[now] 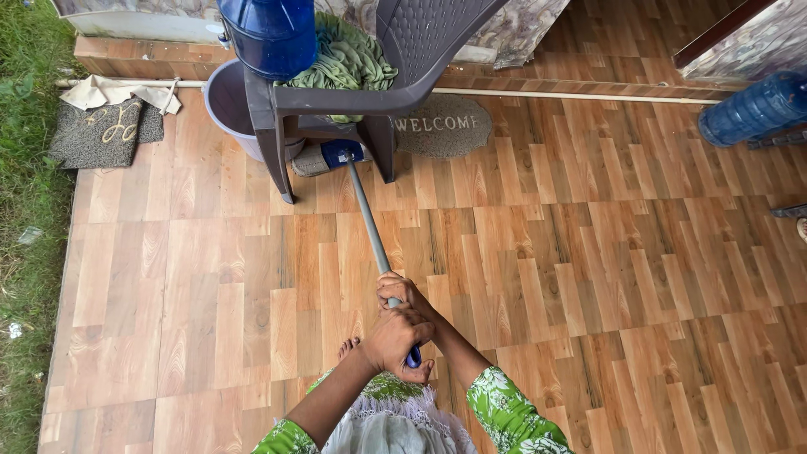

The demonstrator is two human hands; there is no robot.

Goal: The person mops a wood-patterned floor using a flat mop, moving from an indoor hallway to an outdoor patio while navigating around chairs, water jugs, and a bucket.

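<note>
Left hand: the left hand (pixel 395 338) sat low in the centre of the frame, forearm rising from the lower edge, fingers clenched round the blue end grip of the mop handle (pixel 370 225).
Right hand: the right hand (pixel 402 290) lay just above the left, touching it, wrapped round the grey shaft, its forearm coming in from the lower right in a green floral sleeve (pixel 504 416).
Mop handle: a thin grey pole, it ran from the hands up and slightly left towards the upper middle of the frame.
Mop head: the mop head (pixel 324 158), with a blue joint and a flat pale pad, rested on the floor (pixel 588 277) under the chair (pixel 370 92), between its legs.
Chair: dark grey plastic, carrying a blue water bottle (pixel 269 34) and a green cloth (pixel 345 59).
Behind the chair: a grey bucket (pixel 225 101) at its left, a doormat (pixel 445 124) at its right.
Floor: wood-patterned tiles; grass (pixel 25 219) along the left edge.
</note>
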